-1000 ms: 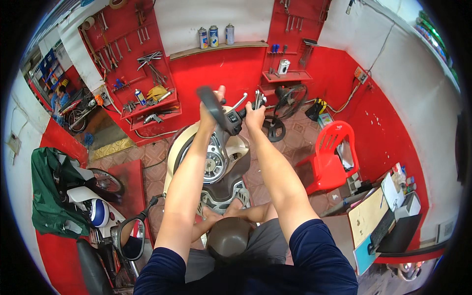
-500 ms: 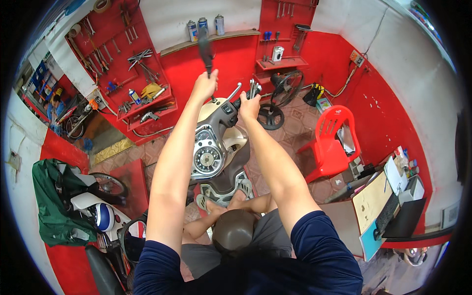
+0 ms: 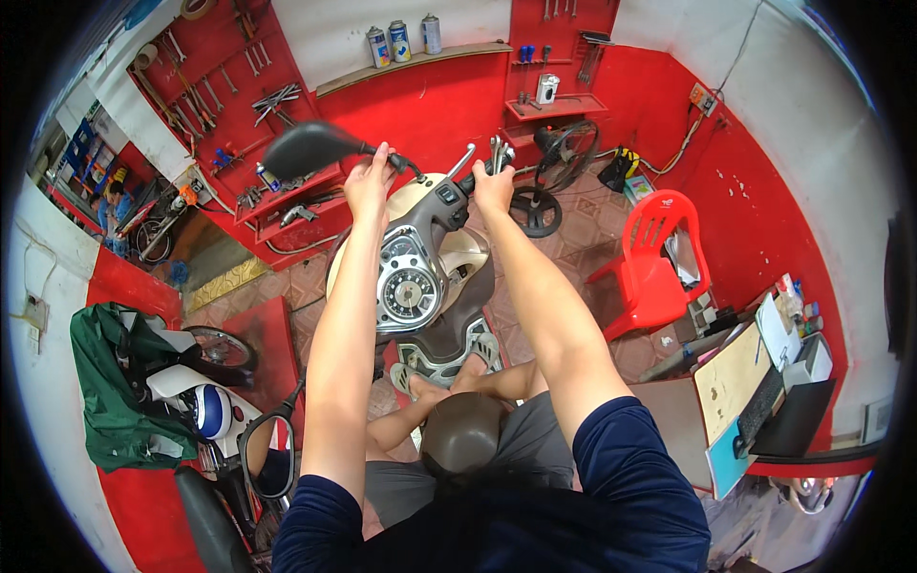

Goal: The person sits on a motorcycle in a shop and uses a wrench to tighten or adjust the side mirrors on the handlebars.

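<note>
A black rear-view mirror (image 3: pixel 310 150) sticks out to the left over a cream and grey scooter (image 3: pixel 457 256). My left hand (image 3: pixel 369 188) is closed around the mirror's stem, which runs to its mount beside the brake lever (image 3: pixel 460 160). At the right handlebar grip, my right hand (image 3: pixel 492 186) is closed on metal wrenches (image 3: pixel 500 151) that stand up above its fingers. How many wrenches it holds, and whether it also grips the bar, is hard to see. Between my forearms lies the round speedometer (image 3: pixel 411 294). A second mirror (image 3: pixel 267 454) is at lower left.
Tool boards (image 3: pixel 215 76) and a shelf with spray cans (image 3: pixel 400 42) line the red wall ahead. A red plastic chair (image 3: pixel 654 272), a black fan (image 3: pixel 565 153) and a cluttered desk (image 3: pixel 731 387) stand to the right. Left is a motorbike partly under a green cover (image 3: pixel 119 401).
The mirror has swung from pointing away ahead to pointing left, and my left hand has moved left and nearer with its stem. My right hand stays by the handlebar grip with the wrenches.
</note>
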The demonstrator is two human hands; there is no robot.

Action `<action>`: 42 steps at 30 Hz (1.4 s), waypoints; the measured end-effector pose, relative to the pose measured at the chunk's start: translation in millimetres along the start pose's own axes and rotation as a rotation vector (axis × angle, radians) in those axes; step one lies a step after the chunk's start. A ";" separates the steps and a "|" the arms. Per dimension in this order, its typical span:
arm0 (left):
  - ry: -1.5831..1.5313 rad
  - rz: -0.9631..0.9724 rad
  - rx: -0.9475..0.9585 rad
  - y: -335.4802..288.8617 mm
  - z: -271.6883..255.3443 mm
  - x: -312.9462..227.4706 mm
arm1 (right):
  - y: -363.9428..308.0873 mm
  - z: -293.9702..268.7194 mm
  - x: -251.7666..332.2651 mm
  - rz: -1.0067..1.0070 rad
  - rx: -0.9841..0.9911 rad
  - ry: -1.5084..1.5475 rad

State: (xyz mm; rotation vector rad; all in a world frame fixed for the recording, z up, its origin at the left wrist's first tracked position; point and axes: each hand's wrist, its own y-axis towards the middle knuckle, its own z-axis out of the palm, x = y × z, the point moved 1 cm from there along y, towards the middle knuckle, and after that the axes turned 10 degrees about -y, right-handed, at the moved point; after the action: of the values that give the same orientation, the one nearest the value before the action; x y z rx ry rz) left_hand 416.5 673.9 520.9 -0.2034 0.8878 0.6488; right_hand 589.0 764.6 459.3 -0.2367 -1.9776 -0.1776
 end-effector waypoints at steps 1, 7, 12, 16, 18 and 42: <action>0.001 0.002 0.002 7.6 3.6 1.7 | 1.5 1.3 -0.2 0.002 0.000 -0.013; 0.752 0.131 0.198 32.4 42.9 -0.5 | -9.2 2.2 6.8 -0.001 0.023 0.025; 1.012 0.493 0.409 0.2 48.7 -6.8 | -1.4 -6.7 1.3 -0.004 0.014 -0.002; 0.880 0.724 0.381 -7.7 0.2 -0.6 | -7.5 -6.8 6.7 0.010 0.041 0.061; 0.819 0.600 0.373 -6.1 -11.1 3.8 | -14.5 -8.9 13.0 0.036 0.068 0.116; 0.536 0.353 0.065 -4.1 -8.9 6.5 | -3.5 1.3 0.3 0.001 0.011 0.031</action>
State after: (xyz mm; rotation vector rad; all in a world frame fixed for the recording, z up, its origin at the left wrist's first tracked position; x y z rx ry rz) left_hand 416.2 669.8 510.0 -0.1651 1.4794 0.9109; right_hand 586.8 761.5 459.1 -0.2268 -1.9476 -0.1685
